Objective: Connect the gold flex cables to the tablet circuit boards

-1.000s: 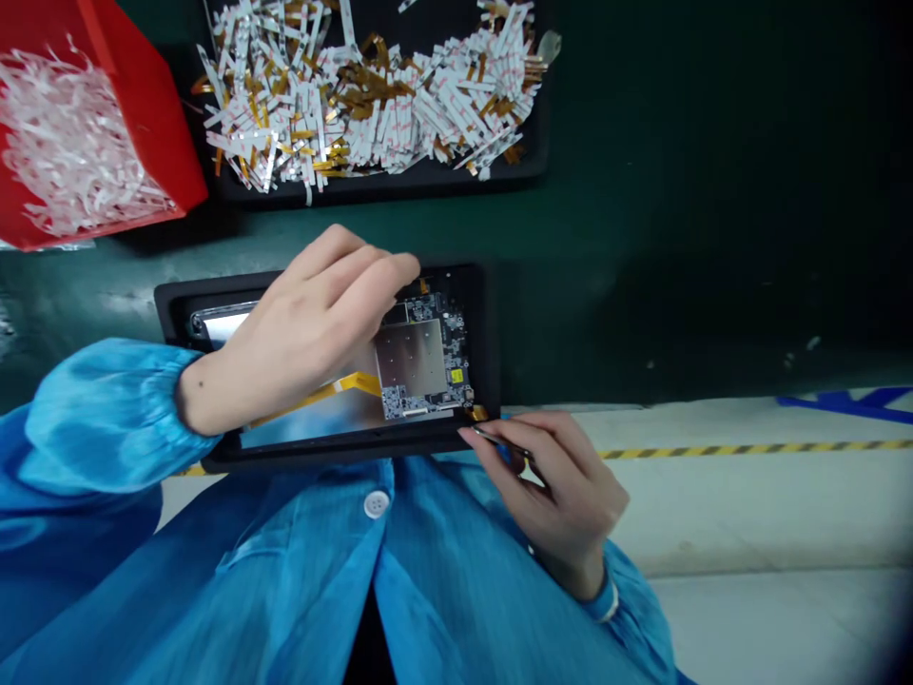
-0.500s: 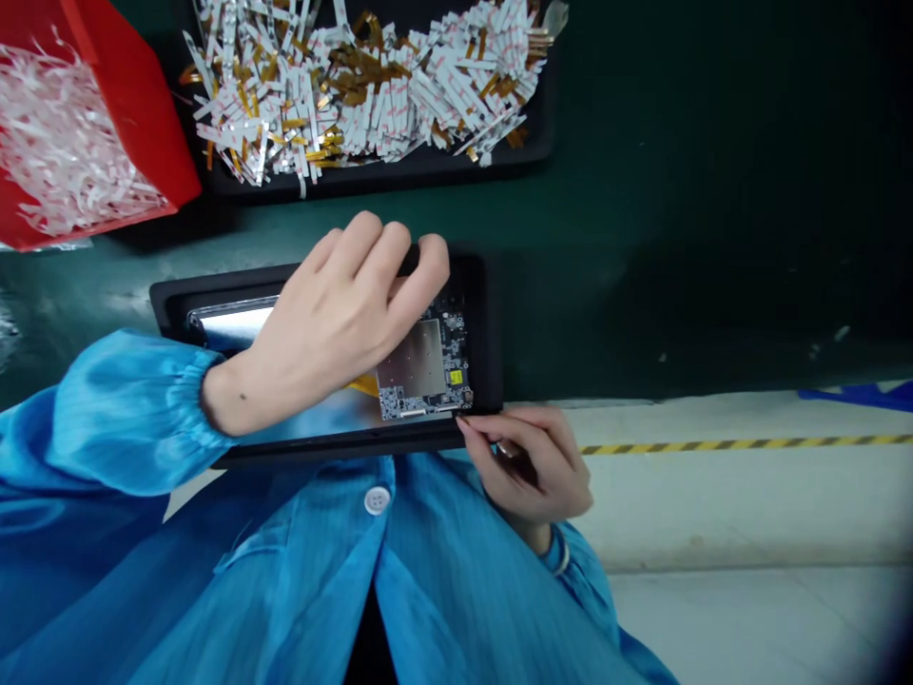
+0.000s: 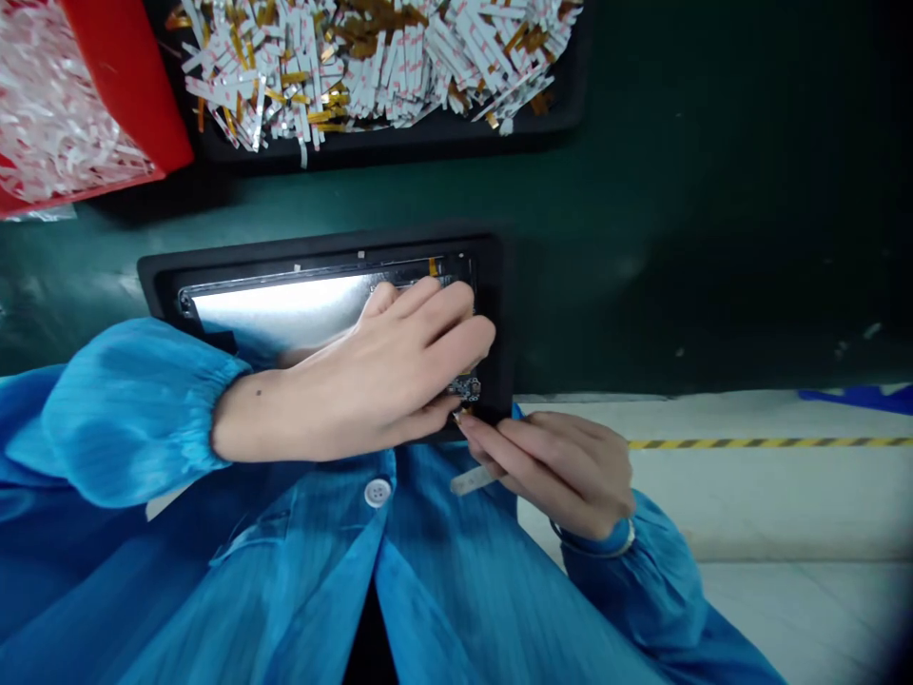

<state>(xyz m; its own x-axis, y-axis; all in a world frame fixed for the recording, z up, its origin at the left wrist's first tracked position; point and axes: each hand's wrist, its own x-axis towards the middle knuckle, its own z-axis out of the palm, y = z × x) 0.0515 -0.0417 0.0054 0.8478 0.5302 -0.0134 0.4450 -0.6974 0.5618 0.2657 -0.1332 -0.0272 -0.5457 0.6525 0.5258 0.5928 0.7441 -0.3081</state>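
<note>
An opened tablet (image 3: 281, 304) with a shiny silver panel lies in a black tray (image 3: 228, 259) close to my body. My left hand (image 3: 399, 366) rests over its right part with fingers curled, hiding most of the circuit board (image 3: 467, 388). Its thumb reaches the board's lower right corner. There the thumb and index fingertips of my right hand (image 3: 560, 466) meet it in a pinch; whatever is between them is too small to name. A flat pale strip (image 3: 475, 479) sticks out from under my right hand.
Beyond the tablet, a black tray (image 3: 399, 143) holds a heap of white strips and amber tape pieces (image 3: 399, 76). A red bin (image 3: 128, 86) with translucent white scraps (image 3: 64, 114) stands at the far left. The green table's (image 3: 677, 285) near edge runs along the right.
My left hand has moved right and down over the circuit board, uncovering the silver panel. My right hand has shifted slightly right, and the pale strip now shows beneath it.
</note>
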